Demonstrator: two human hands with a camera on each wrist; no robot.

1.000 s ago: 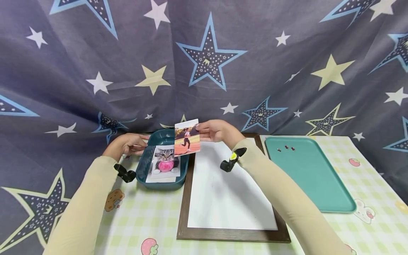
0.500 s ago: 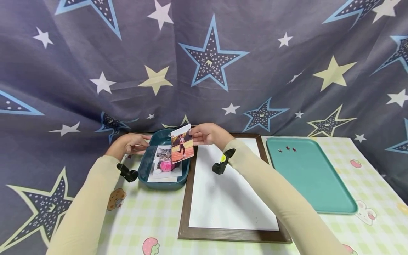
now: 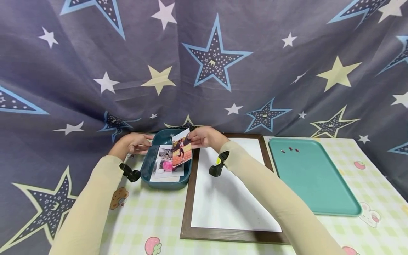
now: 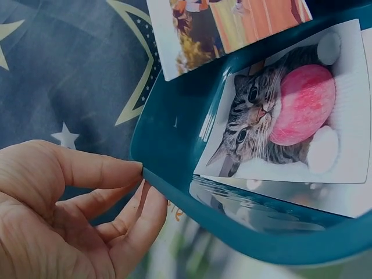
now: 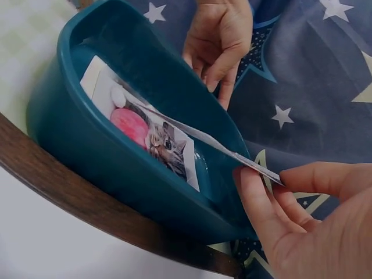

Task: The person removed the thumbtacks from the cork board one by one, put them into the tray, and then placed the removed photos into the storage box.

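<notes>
The runner photo [image 3: 181,148] is pinched at its far corner between the thumb and fingers of the right hand [image 3: 204,137], and it is held just over the dark blue tub [image 3: 149,166]. Its long side runs from the far end of the tub toward the near end, and its picture side is turned up and tipped to the left. Inside the tub a cat photo [image 3: 165,163] is seen lying flat on more prints. The far left rim of the tub is touched by the fingers of the left hand [image 3: 132,144], which are loosely bent and not wrapped round it. For this step to be done well, the photo should be kept level and lined up with the cat photo, and the tub should be kept from sliding. To the right of the tub a brown framed white board [image 3: 229,191] is seen, then a green tray [image 3: 318,184] with small pins [image 3: 290,149]
</notes>
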